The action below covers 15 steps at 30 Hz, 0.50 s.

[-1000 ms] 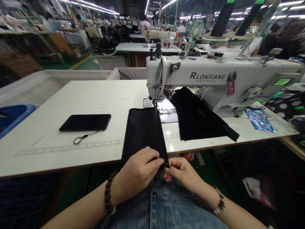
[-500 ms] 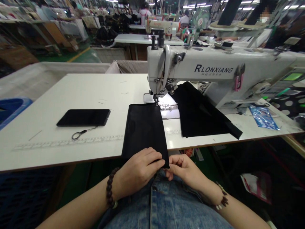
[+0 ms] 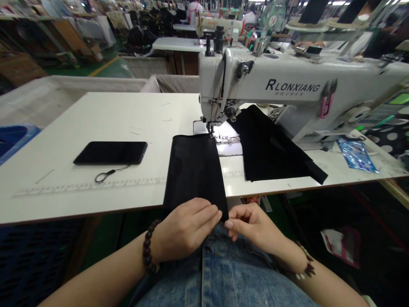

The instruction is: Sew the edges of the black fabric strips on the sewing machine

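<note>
A black fabric piece [image 3: 193,170] lies on the white table [image 3: 96,123], its far edge under the needle of a white sewing machine [image 3: 287,91] and its near end hanging over the table's front edge. My left hand [image 3: 185,230] is closed on that near end, fingers pinching the lower right corner. Just to its right, my right hand [image 3: 252,226] is curled with fingertips at the same corner. Both hands sit above my lap in blue denim.
A second black fabric piece [image 3: 271,149] lies right of the needle. A black phone [image 3: 110,152] with a ring strap and a printed ruler [image 3: 89,186] are on the table's left. A blue bin [image 3: 12,138] stands at far left. Other workstations and people fill the background.
My hands stay at the fabric's near corner, with small finger shifts. The view has tilted down and closer, so the machine sits higher in the picture.
</note>
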Each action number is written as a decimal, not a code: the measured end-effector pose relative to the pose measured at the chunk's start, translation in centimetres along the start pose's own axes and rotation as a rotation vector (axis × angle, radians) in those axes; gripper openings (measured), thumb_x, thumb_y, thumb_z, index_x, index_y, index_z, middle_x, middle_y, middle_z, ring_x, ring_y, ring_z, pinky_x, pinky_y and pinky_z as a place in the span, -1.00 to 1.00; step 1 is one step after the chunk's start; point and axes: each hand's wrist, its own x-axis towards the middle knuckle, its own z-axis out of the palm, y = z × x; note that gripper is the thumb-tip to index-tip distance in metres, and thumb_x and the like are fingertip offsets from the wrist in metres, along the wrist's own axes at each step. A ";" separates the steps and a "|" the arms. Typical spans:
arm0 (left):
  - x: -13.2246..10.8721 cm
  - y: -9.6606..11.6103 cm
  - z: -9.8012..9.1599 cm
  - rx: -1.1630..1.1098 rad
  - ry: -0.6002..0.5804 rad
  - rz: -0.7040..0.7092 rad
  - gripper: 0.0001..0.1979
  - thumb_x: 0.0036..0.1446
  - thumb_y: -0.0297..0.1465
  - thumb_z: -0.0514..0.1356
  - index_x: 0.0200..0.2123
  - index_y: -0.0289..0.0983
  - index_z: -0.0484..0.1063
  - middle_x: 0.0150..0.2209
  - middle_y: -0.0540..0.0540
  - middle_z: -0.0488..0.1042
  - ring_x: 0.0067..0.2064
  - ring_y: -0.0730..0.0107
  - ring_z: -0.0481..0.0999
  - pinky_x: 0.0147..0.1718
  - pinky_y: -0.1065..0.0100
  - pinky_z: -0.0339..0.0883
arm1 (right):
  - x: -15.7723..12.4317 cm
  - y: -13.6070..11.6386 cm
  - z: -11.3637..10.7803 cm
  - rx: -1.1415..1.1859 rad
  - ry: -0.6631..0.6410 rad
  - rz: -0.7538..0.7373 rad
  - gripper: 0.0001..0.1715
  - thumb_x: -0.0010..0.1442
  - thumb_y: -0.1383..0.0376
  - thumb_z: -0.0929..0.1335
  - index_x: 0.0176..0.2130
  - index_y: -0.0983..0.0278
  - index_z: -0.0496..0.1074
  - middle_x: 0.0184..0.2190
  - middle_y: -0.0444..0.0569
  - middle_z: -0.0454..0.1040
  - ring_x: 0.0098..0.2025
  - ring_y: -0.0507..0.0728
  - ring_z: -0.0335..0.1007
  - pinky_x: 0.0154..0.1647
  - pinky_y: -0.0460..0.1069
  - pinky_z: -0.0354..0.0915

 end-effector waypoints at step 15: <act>0.4 -0.2 -0.8 -0.075 -0.010 -0.082 -0.82 0.19 -0.59 -0.01 -0.31 -0.44 0.39 -0.36 -0.16 0.48 -0.29 0.37 0.42 -0.28 0.35 0.43 | 0.0 -2.5 -0.9 -1.183 0.087 -1.023 -0.79 0.15 0.54 0.21 -0.39 0.46 0.41 -0.56 -0.01 0.34 -0.47 0.07 0.20 -0.48 0.00 0.12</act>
